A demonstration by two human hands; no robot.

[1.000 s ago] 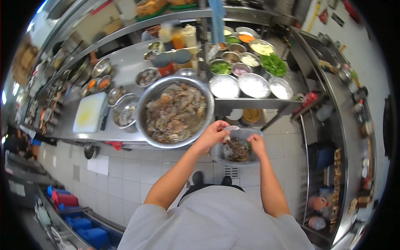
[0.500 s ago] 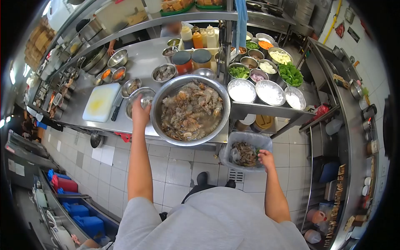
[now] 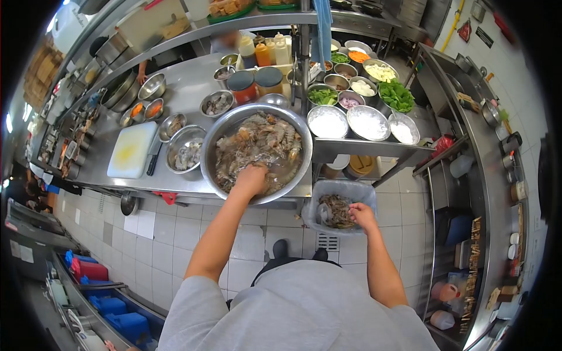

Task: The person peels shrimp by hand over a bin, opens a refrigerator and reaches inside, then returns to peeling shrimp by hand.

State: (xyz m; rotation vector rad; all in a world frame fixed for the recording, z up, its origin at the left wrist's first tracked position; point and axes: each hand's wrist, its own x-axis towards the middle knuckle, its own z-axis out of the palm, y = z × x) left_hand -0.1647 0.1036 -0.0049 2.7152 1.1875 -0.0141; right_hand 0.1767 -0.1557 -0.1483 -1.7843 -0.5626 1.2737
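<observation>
The nearer left hand (image 3: pixel 252 178) is in the metal bowl (image 3: pixel 207 159) on the tabletop (image 3: pixel 184 70), shrimp (image 3: pixel 272 133) lying mostly ahead of it, long axes crossing. The right hand (image 3: pixel 363 215) (well apart, fingers curled) hangs at the right of the bin (image 3: pixel 367 193); whether either grasps anything, I cannot tell.
</observation>
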